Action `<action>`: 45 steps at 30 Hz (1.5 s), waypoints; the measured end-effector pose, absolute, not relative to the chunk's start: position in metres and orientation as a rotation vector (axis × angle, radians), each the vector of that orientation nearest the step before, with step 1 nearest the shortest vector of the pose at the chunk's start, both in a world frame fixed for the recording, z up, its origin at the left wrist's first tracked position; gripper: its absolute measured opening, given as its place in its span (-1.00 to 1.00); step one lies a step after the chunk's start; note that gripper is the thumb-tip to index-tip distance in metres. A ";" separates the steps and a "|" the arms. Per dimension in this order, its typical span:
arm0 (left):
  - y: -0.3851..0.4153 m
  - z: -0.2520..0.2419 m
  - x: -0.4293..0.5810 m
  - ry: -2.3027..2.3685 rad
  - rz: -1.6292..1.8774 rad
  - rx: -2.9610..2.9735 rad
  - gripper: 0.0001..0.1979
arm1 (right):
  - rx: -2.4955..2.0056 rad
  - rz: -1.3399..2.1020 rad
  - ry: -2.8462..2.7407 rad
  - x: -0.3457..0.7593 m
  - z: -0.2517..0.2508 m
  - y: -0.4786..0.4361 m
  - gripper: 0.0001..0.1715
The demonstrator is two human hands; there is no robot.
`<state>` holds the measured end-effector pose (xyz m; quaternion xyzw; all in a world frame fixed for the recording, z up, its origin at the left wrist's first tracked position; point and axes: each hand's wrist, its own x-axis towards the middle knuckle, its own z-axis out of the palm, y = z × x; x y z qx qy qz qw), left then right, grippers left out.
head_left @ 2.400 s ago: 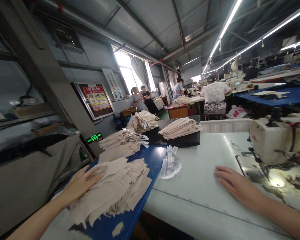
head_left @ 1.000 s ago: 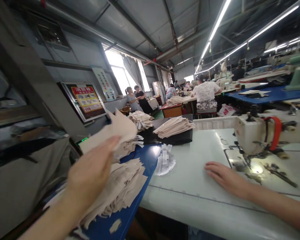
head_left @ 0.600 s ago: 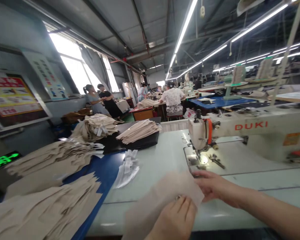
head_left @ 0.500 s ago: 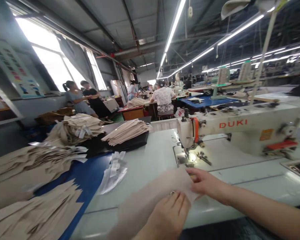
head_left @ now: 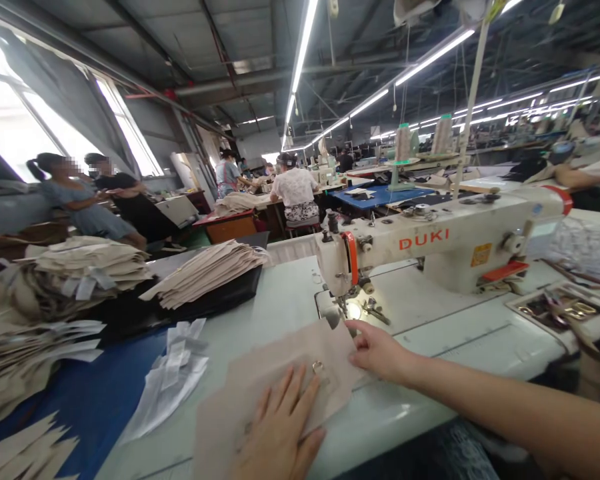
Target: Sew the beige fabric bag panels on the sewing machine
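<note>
A beige fabric piece [head_left: 275, 363] lies on the pale green sewing table [head_left: 240, 320], its far corner close to the needle area of the sewing machine [head_left: 380, 247]. A small metal ring [head_left: 318, 367] shows on the fabric. My left hand [head_left: 280, 427] lies flat on the fabric, fingers spread, just left of the ring. The fabric's right edge is pinched between the thumb and fingers of my right hand [head_left: 375, 350], just in front of the presser foot; the fingertips are partly hidden.
White strips [head_left: 173, 373] lie left of the fabric. Stacks of beige fabric pieces [head_left: 210, 270] stand behind, others on a blue sheet [head_left: 115, 373]. A tray [head_left: 555, 310] with metal rings is at the right. Several people work or stand farther back.
My left hand has gone from closed fingers by the ring to lying flat and spread, uncovering the ring. My right hand still grips the fabric edge. The view has turned to the right.
</note>
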<state>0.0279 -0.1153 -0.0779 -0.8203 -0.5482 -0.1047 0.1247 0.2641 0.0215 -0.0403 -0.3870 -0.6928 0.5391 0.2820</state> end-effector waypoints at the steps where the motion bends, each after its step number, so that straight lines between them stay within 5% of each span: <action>1: -0.115 -0.081 0.025 -1.593 -0.313 -2.401 -0.38 | -1.050 1.435 -1.863 0.265 -0.039 0.023 -0.15; 6: -0.110 -0.075 0.018 -1.647 -0.382 -2.392 -0.47 | -1.017 1.129 -2.005 0.277 -0.025 0.023 -0.17; 12: -0.117 -0.036 0.042 -1.854 -0.241 -2.420 -0.51 | -0.456 0.483 -2.592 0.274 -0.012 0.008 -0.77; 19: -0.117 -0.001 -0.001 -2.060 -0.429 -2.149 -0.64 | -0.365 0.512 -2.678 0.253 -0.019 0.012 -0.74; 25: -0.095 0.032 -0.107 -2.519 -0.192 -1.470 -0.60 | -0.368 0.484 -2.624 0.246 -0.025 0.019 -0.68; 34: -0.084 0.019 -0.126 -2.496 -0.051 -1.458 -0.66 | -0.437 0.482 -2.586 0.247 -0.029 0.018 -0.71; 45: -0.085 0.028 -0.137 -2.646 -0.276 -1.339 -0.66 | -0.459 0.505 -2.602 0.247 -0.031 0.018 -0.72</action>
